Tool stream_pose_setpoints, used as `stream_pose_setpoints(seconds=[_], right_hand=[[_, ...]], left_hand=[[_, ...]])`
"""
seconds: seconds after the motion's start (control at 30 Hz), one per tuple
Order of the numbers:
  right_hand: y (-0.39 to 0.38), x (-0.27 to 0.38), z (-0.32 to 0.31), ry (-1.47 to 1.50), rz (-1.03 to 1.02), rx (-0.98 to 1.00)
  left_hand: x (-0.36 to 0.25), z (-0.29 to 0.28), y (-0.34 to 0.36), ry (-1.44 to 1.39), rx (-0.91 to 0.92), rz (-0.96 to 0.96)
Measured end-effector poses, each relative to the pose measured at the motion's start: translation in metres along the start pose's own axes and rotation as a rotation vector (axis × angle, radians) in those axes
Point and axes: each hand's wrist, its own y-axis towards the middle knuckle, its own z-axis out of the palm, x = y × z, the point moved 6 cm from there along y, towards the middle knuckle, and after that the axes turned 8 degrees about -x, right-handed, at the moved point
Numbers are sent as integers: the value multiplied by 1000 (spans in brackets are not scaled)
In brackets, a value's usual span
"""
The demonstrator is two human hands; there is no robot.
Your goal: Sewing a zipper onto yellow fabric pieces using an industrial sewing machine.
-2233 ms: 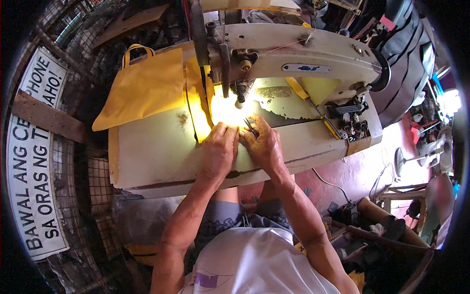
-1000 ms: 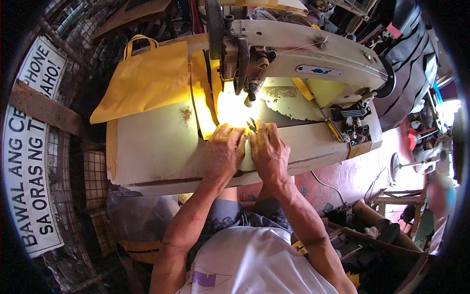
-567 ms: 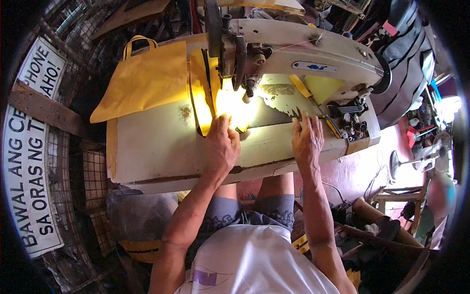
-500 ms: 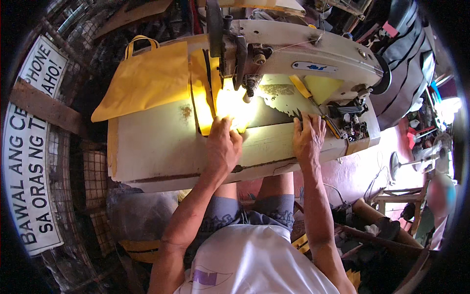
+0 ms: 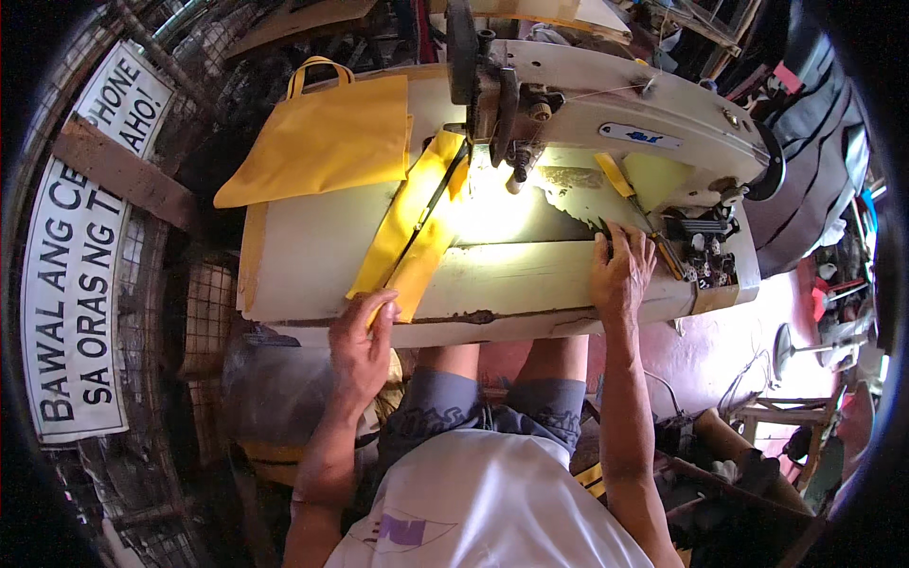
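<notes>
My left hand (image 5: 362, 355) pinches the near end of a yellow strip with a black zipper (image 5: 417, 227) along its middle. The strip slants across the sewing table, its far end beside the head of a sewing machine (image 5: 615, 109). A bright lamp glow washes out the needle area. On the table right of the needle lies my right hand (image 5: 623, 270), fingers bent. A small dark pointed thing (image 5: 600, 227) shows by its thumb and forefinger; its kind is unclear.
A yellow bag (image 5: 327, 137) with handles lies at the table's far left. Right of the needle are a yellow-and-black tool (image 5: 653, 227) and a tray of small metal parts (image 5: 710, 260). A standing fan (image 5: 786, 350) is on the floor at the right.
My left hand has moved from near the needle toward the table's front left edge, drawing the zipper strip's near end with it. My right hand stays on the table. The view has shifted slightly.
</notes>
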Motion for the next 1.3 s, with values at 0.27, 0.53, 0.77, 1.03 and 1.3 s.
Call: stream_pose_setpoints(seconds=[0.27,0.53,0.77,1.03,1.3], right_hand=[[-2,-1,0,0,-23,-29],[-3,-28,24,-86,-39,3],[5,-45,41,-159,-166,72],[7,-47,44,-117,-242,55],[10,-57,48,-67,-268,39]], left_hand=[[0,-31,57,202,-133,127],[56,76,102,621,-78,197],[27,24,4,313,-254,180],[88,-189,-133,326,-862,-216],[292,-368,-408,828,-967,-842]])
